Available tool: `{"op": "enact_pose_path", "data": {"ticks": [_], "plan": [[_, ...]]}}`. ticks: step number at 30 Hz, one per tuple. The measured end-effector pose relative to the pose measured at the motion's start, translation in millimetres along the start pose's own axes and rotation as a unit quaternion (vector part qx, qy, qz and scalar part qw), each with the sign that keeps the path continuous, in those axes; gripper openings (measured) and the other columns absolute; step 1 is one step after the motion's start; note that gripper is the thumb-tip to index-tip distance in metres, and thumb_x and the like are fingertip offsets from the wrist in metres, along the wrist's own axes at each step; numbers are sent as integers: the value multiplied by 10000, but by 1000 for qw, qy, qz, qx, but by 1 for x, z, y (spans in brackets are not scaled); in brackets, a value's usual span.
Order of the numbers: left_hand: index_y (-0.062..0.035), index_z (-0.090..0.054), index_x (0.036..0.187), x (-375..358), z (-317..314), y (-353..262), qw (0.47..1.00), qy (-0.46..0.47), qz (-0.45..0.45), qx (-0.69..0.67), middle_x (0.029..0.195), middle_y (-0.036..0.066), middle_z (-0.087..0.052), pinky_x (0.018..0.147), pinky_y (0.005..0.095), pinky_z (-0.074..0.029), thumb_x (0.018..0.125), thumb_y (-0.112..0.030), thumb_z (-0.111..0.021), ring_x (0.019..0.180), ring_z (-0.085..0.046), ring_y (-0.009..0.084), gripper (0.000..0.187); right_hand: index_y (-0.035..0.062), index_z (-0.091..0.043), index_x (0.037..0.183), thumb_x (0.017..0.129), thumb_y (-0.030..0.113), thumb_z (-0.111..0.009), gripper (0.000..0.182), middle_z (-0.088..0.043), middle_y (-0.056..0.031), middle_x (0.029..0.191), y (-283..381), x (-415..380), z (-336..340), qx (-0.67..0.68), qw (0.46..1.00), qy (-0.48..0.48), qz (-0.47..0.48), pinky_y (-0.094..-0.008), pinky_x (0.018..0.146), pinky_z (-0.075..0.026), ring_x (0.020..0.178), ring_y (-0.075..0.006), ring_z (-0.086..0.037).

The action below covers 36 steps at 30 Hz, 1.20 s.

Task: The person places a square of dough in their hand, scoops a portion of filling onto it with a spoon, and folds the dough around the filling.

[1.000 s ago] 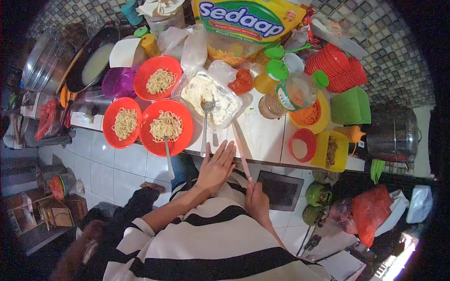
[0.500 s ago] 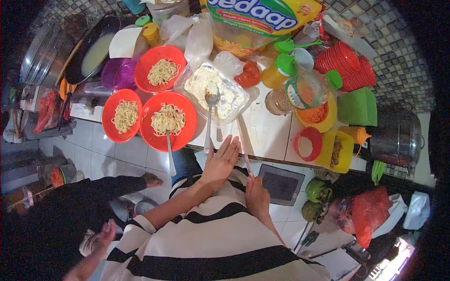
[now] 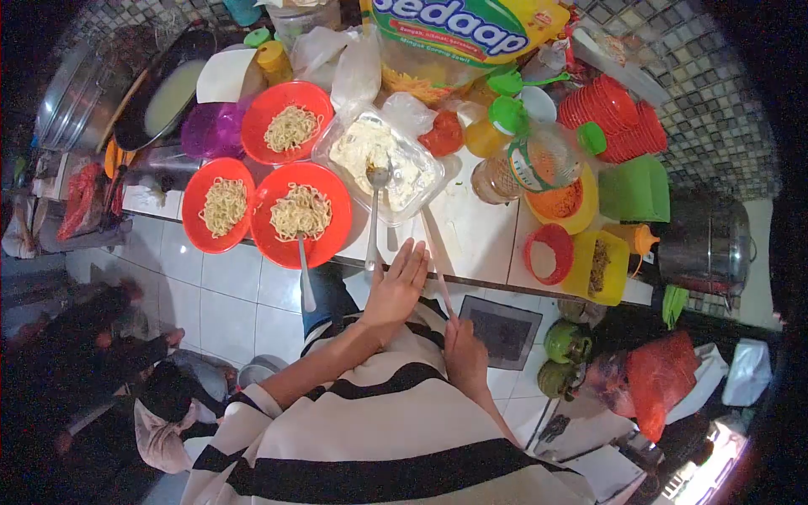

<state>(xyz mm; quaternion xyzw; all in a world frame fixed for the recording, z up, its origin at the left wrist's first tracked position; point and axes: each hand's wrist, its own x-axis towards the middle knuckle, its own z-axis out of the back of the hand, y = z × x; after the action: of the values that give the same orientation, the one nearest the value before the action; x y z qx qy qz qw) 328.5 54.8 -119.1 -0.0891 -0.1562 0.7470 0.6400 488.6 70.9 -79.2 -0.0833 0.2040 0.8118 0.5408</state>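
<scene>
My left hand (image 3: 396, 293) is stretched flat at the table's front edge, fingers straight and holding nothing. Closed around the handle end of a long narrow knife (image 3: 439, 273) is my right hand (image 3: 465, 349), low against the striped shirt. The blade points away over the table edge, its far end beside a clear plastic tray (image 3: 410, 210) of white creamy food. A metal spoon (image 3: 374, 223) rests in that tray, its handle reaching toward my left fingers. Left of it stand red bowls of noodles (image 3: 300, 215); a fork or spoon (image 3: 305, 273) leans out of the nearest bowl.
Green-lidded bottles (image 3: 507, 118), a tilted plastic bottle (image 3: 543, 160), a yellow container (image 3: 600, 269) and stacked red bowls (image 3: 606, 118) crowd the right. A big Sedaap pouch (image 3: 471, 29) stands behind; a wok (image 3: 164, 101) sits far left. Dark-clothed people (image 3: 93, 362) are at lower left.
The people at lower left have shifted; an outstretched arm and a nearer hand there are gone from view. My hands and the knife stay almost where they were.
</scene>
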Motion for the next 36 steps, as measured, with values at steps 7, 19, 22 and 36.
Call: {"op": "enact_pose_path", "data": {"ticks": [7,19,22,36], "plan": [[-15,-389,1231,-1,2,1,995,-8,-24,93,1318,93,-343,878,520,-372,779,-116,-429,1257,-277,239,466,50,-457,898,913,295,-346,270,-536,-139,656,5,-6,18,-26,999,12,31,-392,437,-482,539,-305,-593],[-31,-470,1167,0,-2,6,996,-50,-26,68,1274,66,-409,880,492,-386,764,-134,-453,1227,-327,210,416,83,-503,965,899,311,-367,274,-546,-143,733,-18,-36,11,-35,998,34,-31,-415,449,-486,557,-328,-588],[-34,-478,1157,0,2,12,995,-67,-51,60,1249,63,-441,929,491,-340,753,-128,-458,1208,-358,200,416,77,-500,916,901,293,-367,254,-548,-159,691,-14,-44,21,-6,998,33,-53,-440,474,-475,571,-342,-582],[26,-461,1151,-9,35,5,986,-36,-5,-163,1045,194,-538,754,353,-487,712,17,-483,871,-572,339,439,58,-537,855,802,313,-546,261,-586,-140,788,-19,54,45,34,971,-236,-16,-403,601,-453,715,-305,-579]]}}
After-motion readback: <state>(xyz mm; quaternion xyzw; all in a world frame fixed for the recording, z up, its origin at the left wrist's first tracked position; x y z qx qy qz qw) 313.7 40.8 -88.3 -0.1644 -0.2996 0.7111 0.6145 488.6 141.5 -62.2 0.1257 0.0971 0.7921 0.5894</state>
